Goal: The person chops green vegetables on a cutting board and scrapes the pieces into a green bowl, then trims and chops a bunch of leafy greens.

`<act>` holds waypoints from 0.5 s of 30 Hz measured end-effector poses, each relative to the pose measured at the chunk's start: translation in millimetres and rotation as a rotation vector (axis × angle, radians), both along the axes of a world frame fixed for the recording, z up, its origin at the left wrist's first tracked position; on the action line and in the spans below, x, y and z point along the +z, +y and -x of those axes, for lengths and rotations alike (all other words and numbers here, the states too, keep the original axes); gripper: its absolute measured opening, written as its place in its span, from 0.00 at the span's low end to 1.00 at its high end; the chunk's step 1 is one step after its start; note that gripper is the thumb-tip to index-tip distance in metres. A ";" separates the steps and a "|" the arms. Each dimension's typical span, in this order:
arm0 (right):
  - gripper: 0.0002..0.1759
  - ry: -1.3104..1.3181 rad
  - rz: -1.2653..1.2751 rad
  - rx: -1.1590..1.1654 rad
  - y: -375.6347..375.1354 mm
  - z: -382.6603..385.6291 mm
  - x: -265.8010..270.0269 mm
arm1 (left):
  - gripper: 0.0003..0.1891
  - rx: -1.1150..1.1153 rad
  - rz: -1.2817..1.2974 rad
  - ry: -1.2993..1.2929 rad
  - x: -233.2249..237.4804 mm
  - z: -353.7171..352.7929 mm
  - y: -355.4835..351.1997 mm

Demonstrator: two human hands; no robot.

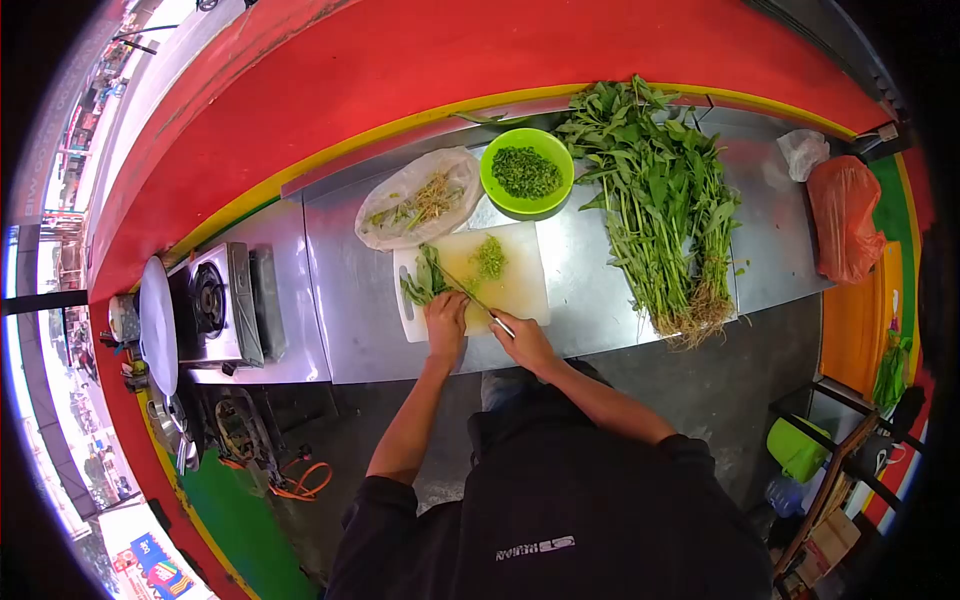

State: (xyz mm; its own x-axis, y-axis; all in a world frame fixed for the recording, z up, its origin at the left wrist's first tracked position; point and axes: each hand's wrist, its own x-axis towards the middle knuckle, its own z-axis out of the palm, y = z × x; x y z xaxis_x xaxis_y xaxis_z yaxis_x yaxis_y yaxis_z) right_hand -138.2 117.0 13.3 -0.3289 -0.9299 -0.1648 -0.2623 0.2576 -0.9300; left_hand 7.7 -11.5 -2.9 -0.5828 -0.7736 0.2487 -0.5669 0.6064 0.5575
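Observation:
A white cutting board [520, 270] lies near the counter's front edge. On its left part my left hand [446, 316] is closed over a bunch of leafy greens [428, 277], pressing it to the board. My right hand [522, 340] grips the handle of a knife [470, 293], whose blade points up and left, beside the greens. A small heap of chopped green pieces [488, 258] sits on the board, right of the blade. Behind the board stands a lime-green bowl [568, 165] with finely chopped greens in it. Left of that bowl, a clear plastic bag [380, 232] holds roots and stem scraps.
A large pile of leafy stalks with roots [650, 200] lies right of the board. Farther right are a red plastic bag [845, 220] and a white bag [803, 153]. At the left stands a gas stove [225, 305]. A red wall [450, 70] runs behind the steel counter [340, 320].

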 end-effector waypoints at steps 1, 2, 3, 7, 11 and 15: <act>0.20 0.012 -0.017 0.005 -2.2 0.6 -0.1 | 0.06 0.009 0.008 -0.016 3.1 0.8 1.0; 0.20 0.024 -0.033 0.010 -3.6 0.8 0.2 | 0.06 0.018 0.017 -0.031 6.1 2.2 1.6; 0.20 0.024 -0.033 0.009 -4.1 -0.8 -4.5 | 0.06 0.017 0.017 -0.031 6.4 2.2 2.5; 0.20 0.066 0.020 -0.012 -8.4 -3.9 -11.9 | 0.07 0.008 0.043 -0.037 9.0 -0.8 4.0; 0.20 0.034 0.053 -0.010 1.0 -2.2 -4.5 | 0.08 0.011 0.026 -0.038 4.8 -1.5 2.9; 0.20 0.008 0.051 -0.014 4.7 -0.9 -7.2 | 0.08 0.019 0.033 -0.017 3.9 -0.5 2.5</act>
State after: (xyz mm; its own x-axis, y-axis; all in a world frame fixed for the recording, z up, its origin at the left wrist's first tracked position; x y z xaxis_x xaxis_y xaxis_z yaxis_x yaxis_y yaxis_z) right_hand -137.3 121.7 6.2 -0.3433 -0.9322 -0.1148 -0.2668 0.2140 -0.9397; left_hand 8.2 -9.0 1.0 -0.5722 -0.7763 0.2642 -0.5880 0.6130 0.5277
